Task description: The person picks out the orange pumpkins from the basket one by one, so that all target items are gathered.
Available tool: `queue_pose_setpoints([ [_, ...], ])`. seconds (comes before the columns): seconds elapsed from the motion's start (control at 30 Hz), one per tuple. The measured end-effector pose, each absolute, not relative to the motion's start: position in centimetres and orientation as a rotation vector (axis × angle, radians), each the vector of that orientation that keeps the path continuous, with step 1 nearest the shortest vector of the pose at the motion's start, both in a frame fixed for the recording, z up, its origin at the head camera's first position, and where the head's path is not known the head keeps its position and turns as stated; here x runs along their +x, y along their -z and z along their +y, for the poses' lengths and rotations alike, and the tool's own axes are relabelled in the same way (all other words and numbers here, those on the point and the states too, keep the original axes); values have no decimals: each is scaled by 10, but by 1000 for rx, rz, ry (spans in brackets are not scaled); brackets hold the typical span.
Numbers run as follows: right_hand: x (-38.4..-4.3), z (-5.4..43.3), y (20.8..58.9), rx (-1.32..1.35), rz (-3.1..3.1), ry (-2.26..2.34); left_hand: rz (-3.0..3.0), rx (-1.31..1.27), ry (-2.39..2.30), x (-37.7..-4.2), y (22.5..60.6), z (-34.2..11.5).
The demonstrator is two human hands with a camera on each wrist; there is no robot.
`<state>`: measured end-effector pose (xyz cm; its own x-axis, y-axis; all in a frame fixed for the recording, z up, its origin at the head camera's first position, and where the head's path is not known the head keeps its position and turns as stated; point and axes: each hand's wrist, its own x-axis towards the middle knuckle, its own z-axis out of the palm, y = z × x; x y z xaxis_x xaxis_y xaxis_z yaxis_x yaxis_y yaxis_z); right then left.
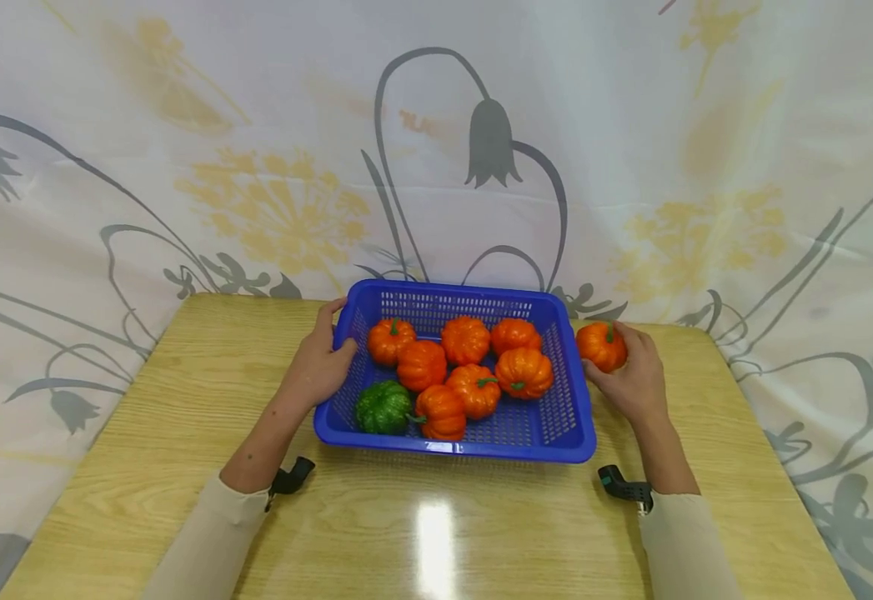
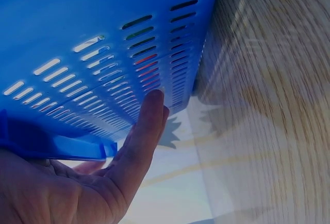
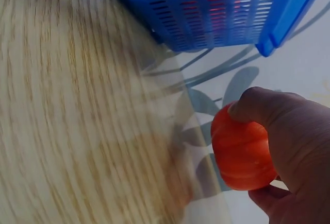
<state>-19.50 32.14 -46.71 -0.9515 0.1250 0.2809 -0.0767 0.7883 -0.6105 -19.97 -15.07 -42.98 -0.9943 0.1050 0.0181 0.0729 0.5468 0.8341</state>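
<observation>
A blue plastic basket (image 1: 466,450) with slotted walls stands on the table, holding several orange pumpkins (image 1: 421,365) and one green pumpkin (image 1: 383,408). My left hand (image 1: 318,367) grips the basket's left rim, thumb over the top; in the left wrist view its fingers (image 2: 147,126) lie along the outer wall under the rim. Just outside the basket's right side, my right hand (image 1: 637,379) holds one more orange pumpkin (image 1: 599,346) between thumb and fingers. In the right wrist view that pumpkin (image 3: 240,152) appears raised off the tabletop.
The wooden table (image 1: 376,533) extends to both sides and in front of the basket. Behind it hangs a pale curtain (image 1: 293,125) with a flower print, close to the table's back edge. Both wrists wear black camera mounts (image 1: 293,475).
</observation>
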Motion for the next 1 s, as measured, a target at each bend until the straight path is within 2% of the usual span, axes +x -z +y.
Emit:
queue_pose_setpoints([
  [0.43, -200, 324, 481, 3, -2700, -932, 2720, 145, -1487, -200, 432, -150],
  [1.0, -199, 325, 476, 81, -2691, -911, 2714, 147, -1491, -200, 431, -150],
])
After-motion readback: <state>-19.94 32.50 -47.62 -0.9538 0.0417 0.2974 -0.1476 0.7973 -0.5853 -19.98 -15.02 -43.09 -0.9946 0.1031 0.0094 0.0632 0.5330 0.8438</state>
